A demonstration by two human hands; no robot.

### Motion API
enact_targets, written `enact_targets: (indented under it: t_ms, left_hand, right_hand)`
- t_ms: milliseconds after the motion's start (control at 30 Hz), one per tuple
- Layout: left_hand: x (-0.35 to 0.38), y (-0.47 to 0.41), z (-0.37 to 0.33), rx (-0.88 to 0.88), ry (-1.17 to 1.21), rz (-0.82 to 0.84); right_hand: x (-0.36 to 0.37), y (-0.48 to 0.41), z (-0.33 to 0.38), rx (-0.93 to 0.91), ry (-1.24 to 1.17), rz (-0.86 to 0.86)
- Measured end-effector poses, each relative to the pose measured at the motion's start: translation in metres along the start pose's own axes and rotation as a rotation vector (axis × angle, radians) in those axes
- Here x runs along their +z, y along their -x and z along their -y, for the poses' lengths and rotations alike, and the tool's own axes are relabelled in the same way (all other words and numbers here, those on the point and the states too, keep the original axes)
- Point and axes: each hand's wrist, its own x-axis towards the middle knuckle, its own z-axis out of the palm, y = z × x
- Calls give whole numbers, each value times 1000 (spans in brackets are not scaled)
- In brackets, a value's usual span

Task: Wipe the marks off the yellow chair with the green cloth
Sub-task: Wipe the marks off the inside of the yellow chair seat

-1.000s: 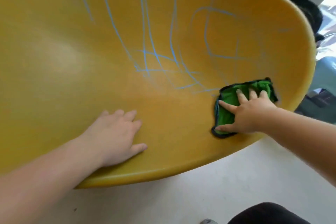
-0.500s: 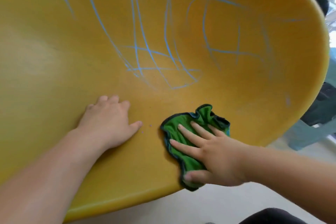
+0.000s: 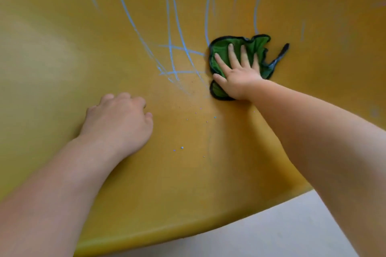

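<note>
Starting nearest, pale floor (image 3: 292,236) shows past the front rim of the yellow chair (image 3: 188,204). Left of centre, the left hand (image 3: 119,123) rests on the seat, fingers loosely bent, holding nothing. Blue crumbs (image 3: 182,147) dot the seat beside it. Farther right, the right hand (image 3: 238,77) presses the green cloth (image 3: 221,48) flat with straight, spread fingers, at the right edge of the blue marks (image 3: 171,48) running up the far back.
</note>
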Motion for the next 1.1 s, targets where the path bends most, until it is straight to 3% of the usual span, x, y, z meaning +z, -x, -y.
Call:
enact_targets:
  t_ms: [167,300,400,567,700,867,1100]
  left_hand:
    - [-2,-1,5,-56,27,7]
    - [-4,-2,6,-63,54,12]
    - [-4,-1,5,-44,82,22]
    - [-8,4,8,-37,50,15]
    - [-13,8,16,-35,9,9]
    - [-15,12,28,-38,-17,62]
    - [-2,9,23,59,6,91]
  right_hand:
    - [15,45,65,-400,-19,106]
    - [24,141,52,-717,-39,230]
    - [12,164,4,-662,-3,224]
    - [-7,88,-64,-112,145,6]
    - [0,21,-41,13,80,-87]
    - [13,18,38,-181,13,-55]
    - [29,167,78,-709,-60,198]
